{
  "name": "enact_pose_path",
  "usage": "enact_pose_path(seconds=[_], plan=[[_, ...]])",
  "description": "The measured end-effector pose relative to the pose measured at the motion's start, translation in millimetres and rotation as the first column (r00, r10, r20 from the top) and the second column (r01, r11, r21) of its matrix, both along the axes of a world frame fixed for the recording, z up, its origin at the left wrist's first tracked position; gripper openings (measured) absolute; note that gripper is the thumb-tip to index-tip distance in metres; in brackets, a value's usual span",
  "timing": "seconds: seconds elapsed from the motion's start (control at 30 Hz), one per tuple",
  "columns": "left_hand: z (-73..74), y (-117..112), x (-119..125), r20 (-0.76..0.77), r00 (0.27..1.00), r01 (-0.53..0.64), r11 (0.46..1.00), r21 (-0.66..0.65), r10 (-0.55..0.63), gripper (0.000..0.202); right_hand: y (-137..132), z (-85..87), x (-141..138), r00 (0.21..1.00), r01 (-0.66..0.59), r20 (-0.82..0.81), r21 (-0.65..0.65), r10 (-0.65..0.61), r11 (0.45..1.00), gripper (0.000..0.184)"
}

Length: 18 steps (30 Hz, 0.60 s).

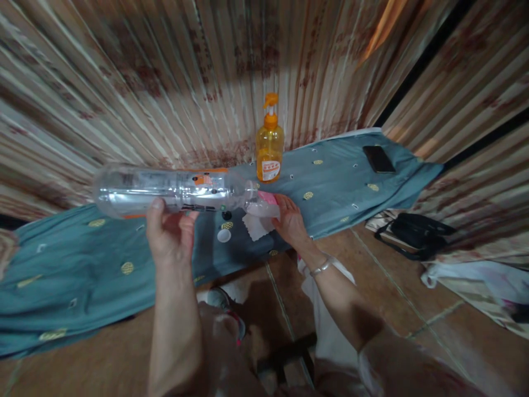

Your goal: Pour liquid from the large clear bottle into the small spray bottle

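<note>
My left hand (169, 229) grips a large clear plastic bottle (173, 190) and holds it sideways, neck to the right. The bottle is uncapped and its mouth tips into a small clear container (264, 208). My right hand (289, 220) is closed around that container, just above a pink thing (268, 197) and a white cloth (256, 226) on the teal patterned sheet (82, 264). A white bottle cap (223, 235) and a small dark cap (226, 215) lie on the sheet below the bottle.
An orange pump bottle (269, 144) stands behind the hands near the corrugated wall (165, 82). A black phone (378, 159) lies on the sheet's far right. A black bag (413, 231) and a white plastic bag (475, 278) sit on the tiled floor at right.
</note>
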<state>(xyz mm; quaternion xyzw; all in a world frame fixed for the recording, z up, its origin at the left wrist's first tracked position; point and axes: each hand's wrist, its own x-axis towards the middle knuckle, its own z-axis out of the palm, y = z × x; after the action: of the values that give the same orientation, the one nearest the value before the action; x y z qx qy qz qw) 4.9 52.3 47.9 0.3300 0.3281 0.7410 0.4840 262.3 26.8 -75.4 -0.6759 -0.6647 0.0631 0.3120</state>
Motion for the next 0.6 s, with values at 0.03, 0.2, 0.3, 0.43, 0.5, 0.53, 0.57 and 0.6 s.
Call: enact_pose_path(seconds=[0.03, 0.2, 0.3, 0.43, 0.5, 0.53, 0.57, 0.6], plan=[[-4.8, 2, -2, 0.018, 0.999, 0.033, 0.999, -0.022, -0.032, 0.032, 0, -0.1, 1, 1.000, -0.001, 0.001, 0.002, 0.001, 1.000, 0.072], [-21.5, 7, -6, 0.186, 0.982, 0.070, 0.986, -0.150, -0.041, 0.032, 3, -5.8, 5, 1.000, -0.007, 0.001, 0.034, 0.007, 0.999, 0.071], [-21.5, 6, -1, 0.320, 0.947, 0.092, 0.971, -0.221, -0.017, 0.030, 5, -10.9, 8, 1.000, -0.016, -0.013, 0.067, 0.017, 0.998, 0.071], [-19.3, 1, 5, 0.445, 0.895, 0.140, 0.942, -0.303, 0.010, 0.031, 7, -14.6, 12, 0.999, -0.014, -0.030, 0.091, 0.017, 0.996, 0.070], [-21.9, -1, 3, 0.475, 0.879, 0.145, 0.930, -0.338, 0.035, 0.038, 8, -15.5, 13, 0.999, -0.003, -0.039, 0.087, 0.007, 0.996, 0.069], [-24.3, -2, 1, 0.484, 0.874, 0.145, 0.924, -0.354, 0.048, 0.042, 8, -16.0, 14, 0.999, 0.002, -0.045, 0.084, 0.002, 0.996, 0.068], [-27.1, -2, 0, 0.493, 0.868, 0.146, 0.919, -0.367, 0.059, 0.046, 9, -16.6, 15, 0.999, 0.006, -0.051, 0.083, -0.002, 0.997, 0.068], [-30.2, -3, -2, 0.504, 0.861, 0.151, 0.913, -0.380, 0.067, 0.050, 9, -17.3, 16, 0.998, 0.010, -0.058, 0.084, -0.005, 0.996, 0.068]])
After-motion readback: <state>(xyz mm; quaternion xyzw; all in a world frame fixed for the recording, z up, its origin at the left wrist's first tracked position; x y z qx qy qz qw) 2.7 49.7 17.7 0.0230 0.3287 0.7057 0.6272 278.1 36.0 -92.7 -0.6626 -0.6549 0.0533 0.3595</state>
